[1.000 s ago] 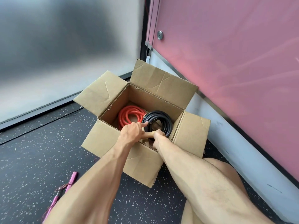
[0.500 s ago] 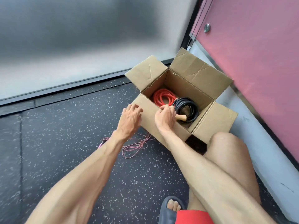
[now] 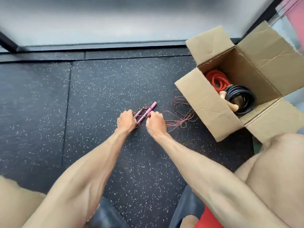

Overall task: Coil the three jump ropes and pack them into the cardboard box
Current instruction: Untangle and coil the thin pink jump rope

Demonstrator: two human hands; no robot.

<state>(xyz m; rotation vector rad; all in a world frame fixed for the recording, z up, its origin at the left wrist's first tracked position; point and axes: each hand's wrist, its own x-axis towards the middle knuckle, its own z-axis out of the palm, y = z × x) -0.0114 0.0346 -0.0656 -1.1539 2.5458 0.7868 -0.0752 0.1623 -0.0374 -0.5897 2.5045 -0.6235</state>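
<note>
Hands (image 3: pixel 125 120) (image 3: pixel 155 123) off box (image 3: pixel 205 102), at handles (image 3: pixel 148 110) (fingers hidden)

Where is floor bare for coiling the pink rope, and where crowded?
Bare: floor left of the left hand. Crowded: between right hand and box, where loose cord sprawls from the handles. Red coil and black coil fill the box's near side.

Open floor (image 3: pixel 98 96) left, ahead; cardboard box (image 3: pixel 205 102) blocks right; loose cord (image 3: pixel 181 120) between.
</note>
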